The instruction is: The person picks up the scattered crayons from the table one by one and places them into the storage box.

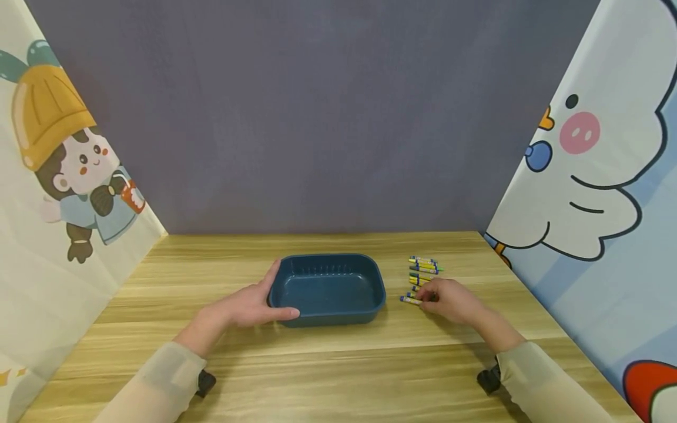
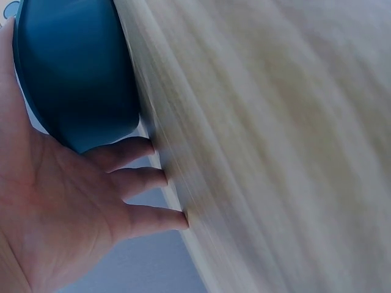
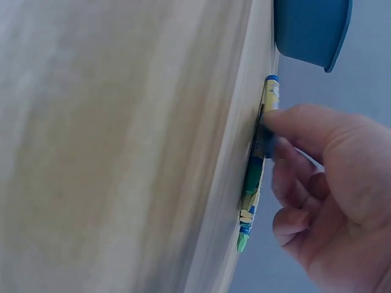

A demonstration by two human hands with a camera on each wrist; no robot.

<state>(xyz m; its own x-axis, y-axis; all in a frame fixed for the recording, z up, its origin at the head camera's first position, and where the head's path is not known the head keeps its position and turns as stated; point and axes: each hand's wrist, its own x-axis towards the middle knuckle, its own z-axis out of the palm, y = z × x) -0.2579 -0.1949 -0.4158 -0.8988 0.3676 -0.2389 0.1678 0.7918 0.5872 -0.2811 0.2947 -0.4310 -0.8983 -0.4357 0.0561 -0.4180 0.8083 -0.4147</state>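
A dark blue rectangular tray sits on the table with nothing inside it. My left hand rests against its left end, thumb along the near corner and index finger along the far side. In the left wrist view the other fingers are straight, their tips at the table. To the right of the tray lies a column of several crayons in yellow and blue wrappers. My right hand pinches the nearest crayon between thumb and index finger, hiding part of it. The remaining fingers are curled.
The wood-grain table ends at a grey back panel. Cartoon-printed panels stand on the left and right. A dark wrist device shows under each sleeve.
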